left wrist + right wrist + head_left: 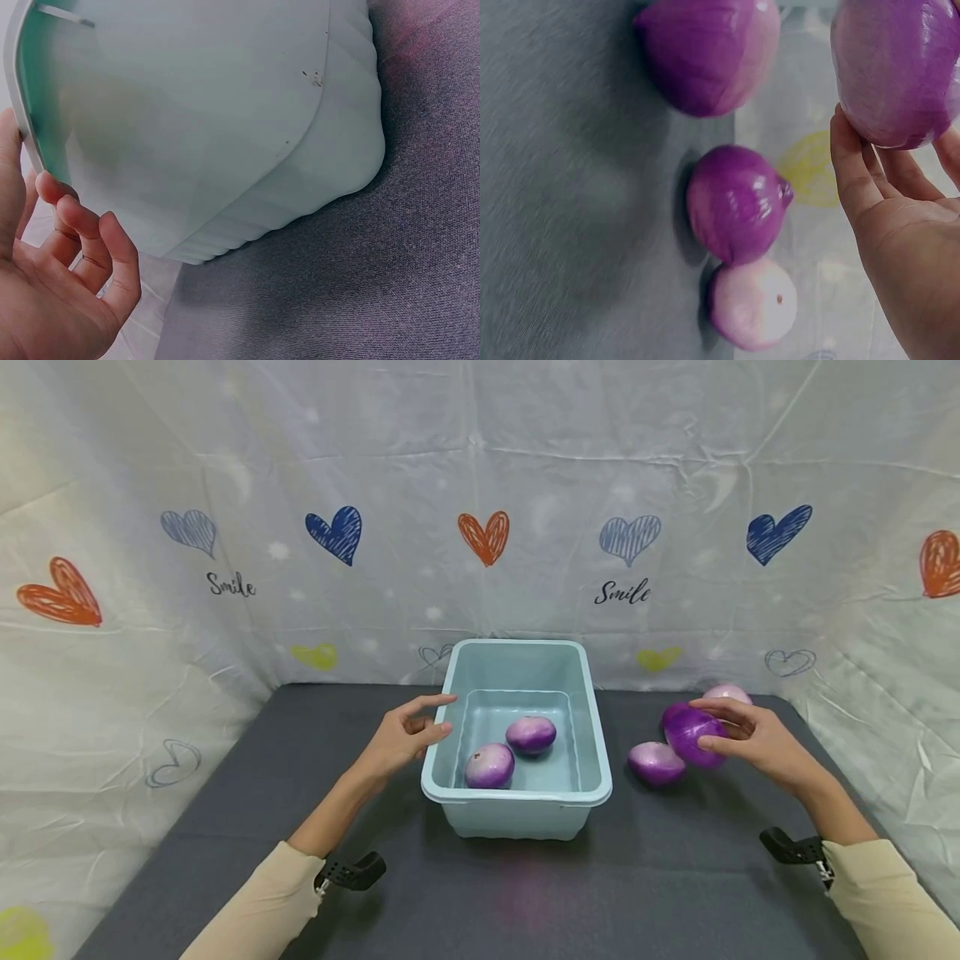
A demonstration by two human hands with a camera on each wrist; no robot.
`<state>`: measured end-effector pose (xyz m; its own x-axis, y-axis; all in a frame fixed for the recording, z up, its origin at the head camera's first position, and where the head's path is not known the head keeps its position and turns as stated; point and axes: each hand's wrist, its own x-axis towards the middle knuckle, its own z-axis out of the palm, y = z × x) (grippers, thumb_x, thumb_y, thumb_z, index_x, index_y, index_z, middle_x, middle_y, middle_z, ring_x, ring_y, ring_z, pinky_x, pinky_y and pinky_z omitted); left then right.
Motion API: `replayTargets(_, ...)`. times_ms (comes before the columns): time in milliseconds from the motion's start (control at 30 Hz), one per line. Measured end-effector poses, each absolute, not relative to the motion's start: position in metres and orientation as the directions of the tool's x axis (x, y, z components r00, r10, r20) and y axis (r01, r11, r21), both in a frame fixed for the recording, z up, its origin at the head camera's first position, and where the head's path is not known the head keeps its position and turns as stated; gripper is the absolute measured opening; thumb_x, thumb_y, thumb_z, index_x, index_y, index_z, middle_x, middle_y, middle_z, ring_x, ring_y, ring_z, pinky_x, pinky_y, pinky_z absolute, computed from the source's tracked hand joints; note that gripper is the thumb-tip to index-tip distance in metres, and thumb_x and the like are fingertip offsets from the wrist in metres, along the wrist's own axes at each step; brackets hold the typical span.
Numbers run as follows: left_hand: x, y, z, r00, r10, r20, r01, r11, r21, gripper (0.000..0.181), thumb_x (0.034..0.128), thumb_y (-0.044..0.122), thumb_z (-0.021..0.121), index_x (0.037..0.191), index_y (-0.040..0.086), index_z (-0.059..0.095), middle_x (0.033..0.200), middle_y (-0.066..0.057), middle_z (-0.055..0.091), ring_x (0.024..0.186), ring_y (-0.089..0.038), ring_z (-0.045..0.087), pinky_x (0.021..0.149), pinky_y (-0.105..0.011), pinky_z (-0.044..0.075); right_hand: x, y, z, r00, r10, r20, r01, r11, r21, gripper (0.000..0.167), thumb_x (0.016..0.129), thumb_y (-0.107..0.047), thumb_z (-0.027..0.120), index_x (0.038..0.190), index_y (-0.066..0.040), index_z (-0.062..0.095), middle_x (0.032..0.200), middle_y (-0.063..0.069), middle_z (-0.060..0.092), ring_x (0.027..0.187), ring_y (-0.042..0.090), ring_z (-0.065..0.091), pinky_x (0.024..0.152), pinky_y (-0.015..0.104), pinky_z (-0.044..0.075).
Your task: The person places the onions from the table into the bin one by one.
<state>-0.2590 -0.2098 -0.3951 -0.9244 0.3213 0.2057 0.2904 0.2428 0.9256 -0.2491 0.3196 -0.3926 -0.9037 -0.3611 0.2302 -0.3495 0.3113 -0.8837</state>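
A light blue tub [517, 797] holds two purple onions, one [531, 735] behind the other [489, 766]. At the tub's left rim is my left hand [397, 739], thumb and fingers bent about the edge; the left wrist view shows the fingertips by the rim of the tub [225, 135]. My right hand [757, 743] grips a purple onion [693, 737] between thumb and fingers, raised off the table, as the right wrist view shows for this onion [896, 67]. Three more onions lie on the table near it: one [656, 763] in front, one [736, 204] partly hidden behind, and a paler one [727, 693] farthest back.
The dark table [480, 893] runs back to a white curtain [405, 452] printed with hearts and words, which also hangs at both sides. The tub stands at the middle of the table, near the curtain. Black straps are around both wrists.
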Motion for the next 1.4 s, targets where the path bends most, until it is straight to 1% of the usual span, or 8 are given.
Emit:
replayTargets(67,-0.259,-0.21,-0.395,-0.922,0.326,0.209,0.295,0.243,0.924,0.048,0.1013,0.02,0.067,0.147,0.011,0.056,0.065,-0.02,0.041,0.056,-0.019,0.039,0.058,-0.039,0.037,-0.252,0.315,-0.391,-0.899,-0.368,0.236,-0.357,0.309,-0.882,0.047,0.098,-0.004,0.068,0.143,0.001,0.054,0.14,0.009,0.052,0.121,0.011,0.055,0.092,0.023,0.048)
replayTargets(167,-0.259,-0.21,-0.395,-0.92,0.331,0.211,0.301,0.25,0.92,0.049,0.1015,0.02,0.067,0.147,0.008,0.055,0.063,-0.013,0.041,0.055,-0.017,0.038,0.057,-0.039,0.036,-0.256,0.309,-0.387,-0.899,-0.369,0.237,-0.357,0.302,-0.884,0.048,0.098,-0.006,0.069,0.143,0.0,0.054,0.14,0.009,0.052,0.121,0.012,0.055,0.091,0.024,0.049)
replayTargets(333,-0.258,-0.211,-0.395,-0.92,0.328,0.215,0.306,0.26,0.916,0.048,0.1017,0.021,0.067,0.147,0.01,0.055,0.061,-0.005,0.04,0.054,-0.016,0.036,0.054,-0.033,0.034,-0.264,0.3,-0.382,-0.893,-0.376,0.248,-0.37,0.298,-0.88,0.05,0.098,-0.007,0.069,0.144,0.002,0.052,0.141,0.008,0.052,0.123,0.013,0.053,0.093,0.023,0.047)
replayTargets(500,-0.258,-0.21,-0.395,-0.92,0.328,0.216,0.307,0.256,0.917,0.049,0.1015,0.022,0.067,0.147,0.009,0.055,0.06,-0.006,0.04,0.054,-0.015,0.036,0.054,-0.032,0.033,-0.271,0.292,-0.381,-0.887,-0.373,0.27,-0.379,0.258,-0.888,0.05,0.097,-0.004,0.07,0.143,0.005,0.052,0.138,0.008,0.057,0.123,0.014,0.055,0.097,0.021,0.044)
replayTargets(867,-0.258,-0.21,-0.395,-0.92,0.329,0.213,0.303,0.252,0.919,0.049,0.1015,0.021,0.067,0.147,0.01,0.055,0.061,-0.007,0.041,0.055,-0.016,0.037,0.054,-0.033,0.033,-0.28,0.269,-0.371,-0.905,-0.346,0.247,-0.351,0.28,-0.894,0.052,0.096,-0.011,0.073,0.143,-0.002,0.055,0.141,0.015,0.054,0.131,0.026,0.05,0.101,0.02,0.039)
replayTargets(1100,-0.258,-0.211,-0.395,-0.921,0.327,0.214,0.304,0.255,0.918,0.047,0.1014,0.022,0.067,0.146,0.013,0.056,0.061,-0.006,0.041,0.055,-0.016,0.038,0.056,-0.035,0.035,-0.285,0.252,-0.362,-0.884,-0.383,0.27,-0.372,0.223,-0.901,0.05,0.096,-0.009,0.072,0.143,-0.002,0.055,0.143,0.012,0.053,0.124,0.023,0.054,0.099,0.025,0.044)
replayTargets(1300,-0.258,-0.21,-0.395,-0.919,0.33,0.215,0.308,0.264,0.914,0.049,0.1015,0.023,0.067,0.147,0.009,0.055,0.061,-0.007,0.041,0.055,-0.017,0.039,0.059,-0.038,0.037,-0.29,0.242,-0.354,-0.861,-0.403,0.311,-0.415,0.201,-0.887,0.049,0.096,-0.008,0.072,0.142,-0.002,0.056,0.142,0.014,0.054,0.125,0.024,0.053,0.102,0.024,0.041)
replayTargets(1400,-0.258,-0.21,-0.394,-0.921,0.325,0.213,0.306,0.268,0.914,0.049,0.1012,0.023,0.068,0.147,0.01,0.055,0.061,-0.007,0.041,0.055,-0.017,0.038,0.057,-0.035,0.036,-0.293,0.236,-0.349,-0.859,-0.402,0.318,-0.424,0.208,-0.882,0.049,0.095,-0.009,0.073,0.142,-0.003,0.057,0.14,0.014,0.055,0.125,0.025,0.054,0.102,0.026,0.042)
